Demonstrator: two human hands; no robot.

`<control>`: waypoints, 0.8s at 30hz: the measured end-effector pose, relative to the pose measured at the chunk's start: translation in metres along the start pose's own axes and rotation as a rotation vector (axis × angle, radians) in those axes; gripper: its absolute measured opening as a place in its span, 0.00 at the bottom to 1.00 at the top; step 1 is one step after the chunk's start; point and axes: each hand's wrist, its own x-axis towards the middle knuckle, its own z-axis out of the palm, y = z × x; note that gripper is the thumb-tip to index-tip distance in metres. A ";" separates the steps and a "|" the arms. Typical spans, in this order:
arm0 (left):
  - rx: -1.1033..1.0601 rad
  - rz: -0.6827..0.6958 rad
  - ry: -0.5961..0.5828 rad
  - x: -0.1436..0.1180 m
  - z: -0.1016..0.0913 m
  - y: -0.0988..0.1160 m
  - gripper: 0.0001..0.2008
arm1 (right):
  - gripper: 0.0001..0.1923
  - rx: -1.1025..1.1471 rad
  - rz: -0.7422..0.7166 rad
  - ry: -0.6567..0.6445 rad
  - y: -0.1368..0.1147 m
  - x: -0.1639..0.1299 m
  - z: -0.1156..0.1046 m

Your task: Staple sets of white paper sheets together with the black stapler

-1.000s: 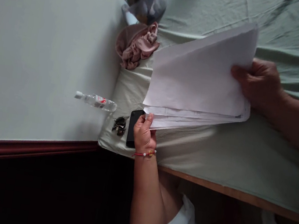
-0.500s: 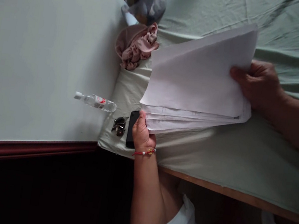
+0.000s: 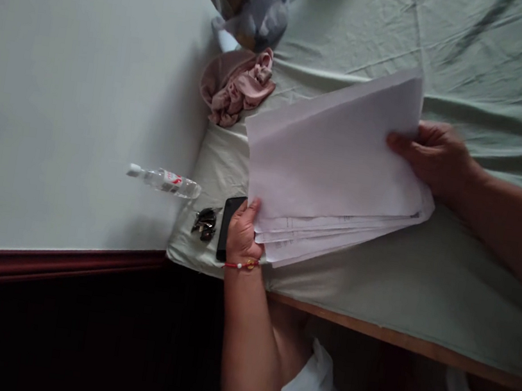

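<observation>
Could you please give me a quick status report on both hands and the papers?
Left hand grips the paper stack at its near corner. Right hand holds the far edge. Phone and keys lie beside the left hand.

The left hand (image 3: 242, 230) pinched the near corner of a stack of white papers (image 3: 333, 167), fingers curled on the fanned sheet edges. The right hand (image 3: 434, 156) gripped the stack's opposite end, thumb over the top sheet. Under both grips lay a pale green cloth (image 3: 375, 283). Just beside the left hand, partly under it, lay a black phone (image 3: 226, 223), then a bunch of keys (image 3: 203, 223), and beyond those a clear plastic bottle (image 3: 163, 180). Farther from that grip sat a crumpled pink cloth (image 3: 237, 85).
</observation>
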 end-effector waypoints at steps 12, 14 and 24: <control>-0.108 0.226 0.002 0.001 -0.005 0.004 0.16 | 0.13 0.150 -0.037 -0.261 -0.004 0.001 -0.002; -0.138 0.289 -0.037 -0.003 -0.005 0.006 0.16 | 0.14 0.174 -0.087 -0.167 -0.009 -0.001 0.000; -0.081 0.274 -0.067 -0.008 -0.001 0.006 0.15 | 0.12 -0.126 -0.168 -0.168 -0.010 -0.003 -0.006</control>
